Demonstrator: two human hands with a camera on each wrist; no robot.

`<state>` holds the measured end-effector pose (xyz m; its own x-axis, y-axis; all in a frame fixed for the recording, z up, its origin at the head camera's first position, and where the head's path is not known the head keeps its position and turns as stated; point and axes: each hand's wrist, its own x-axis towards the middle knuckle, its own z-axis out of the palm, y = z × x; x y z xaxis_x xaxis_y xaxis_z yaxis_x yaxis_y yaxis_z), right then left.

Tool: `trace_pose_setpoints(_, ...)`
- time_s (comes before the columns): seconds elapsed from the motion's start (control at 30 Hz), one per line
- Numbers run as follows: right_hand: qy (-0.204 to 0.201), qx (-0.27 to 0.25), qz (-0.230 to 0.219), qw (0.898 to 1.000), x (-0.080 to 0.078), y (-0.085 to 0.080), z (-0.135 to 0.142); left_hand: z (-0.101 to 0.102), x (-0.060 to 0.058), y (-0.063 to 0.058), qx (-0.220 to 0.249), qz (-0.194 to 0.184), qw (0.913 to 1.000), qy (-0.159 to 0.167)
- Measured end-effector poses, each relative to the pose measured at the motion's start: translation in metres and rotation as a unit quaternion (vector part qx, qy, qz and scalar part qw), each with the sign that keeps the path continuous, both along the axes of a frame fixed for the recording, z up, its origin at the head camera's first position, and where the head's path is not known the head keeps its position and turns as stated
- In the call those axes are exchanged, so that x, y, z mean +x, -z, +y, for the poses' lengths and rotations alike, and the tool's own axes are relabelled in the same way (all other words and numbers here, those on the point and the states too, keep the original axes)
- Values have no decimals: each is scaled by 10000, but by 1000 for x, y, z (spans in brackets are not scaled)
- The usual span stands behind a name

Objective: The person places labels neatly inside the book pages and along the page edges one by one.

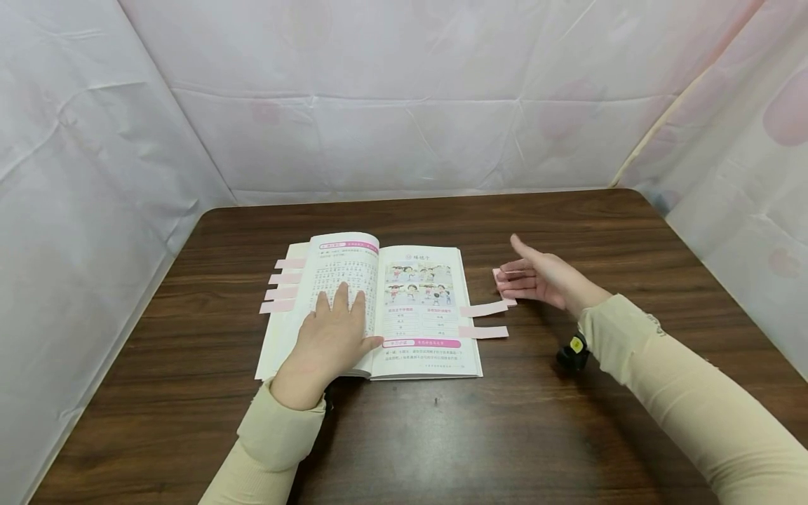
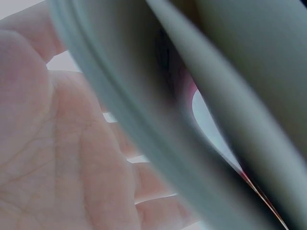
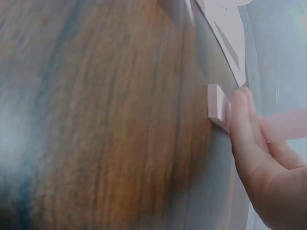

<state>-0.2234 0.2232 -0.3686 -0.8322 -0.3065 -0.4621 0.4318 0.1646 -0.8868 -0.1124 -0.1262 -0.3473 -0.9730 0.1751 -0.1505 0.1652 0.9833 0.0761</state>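
An open book (image 1: 419, 361) with printed text and cartoon pictures lies on the table. My left hand (image 1: 333, 328) rests on its left-hand page with fingers spread and straight. In the left wrist view the palm (image 2: 72, 143) faces curved, blurred pages (image 2: 124, 115). To the right of the book, my right hand (image 1: 536, 278) is on edge, thumb raised and fingers extended beside a small pink pad of sticky notes (image 1: 508, 298). The right wrist view has the fingers (image 3: 243, 120) against or very near this pad (image 3: 213, 101); contact is hard to tell.
Pink paper tabs (image 1: 482, 332) stick out from the book's right edge, and several more tabs (image 1: 278, 306) from its left edge. The dark wooden table (image 1: 435, 449) reaches back to a pale sheet (image 1: 404, 140) hanging behind it. Sheets also hang at both sides.
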Motion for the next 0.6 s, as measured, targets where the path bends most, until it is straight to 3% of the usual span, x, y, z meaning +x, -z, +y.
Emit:
trace_pose_setpoints(0.33,-66,91,307,9995,0,4,-17,0,0,0,-7,-11,10000,15)
trace_pose_setpoints(0.6,-603,851,637,9925,-1,1,-31,1,-1,0,8,-80,10000,-9)
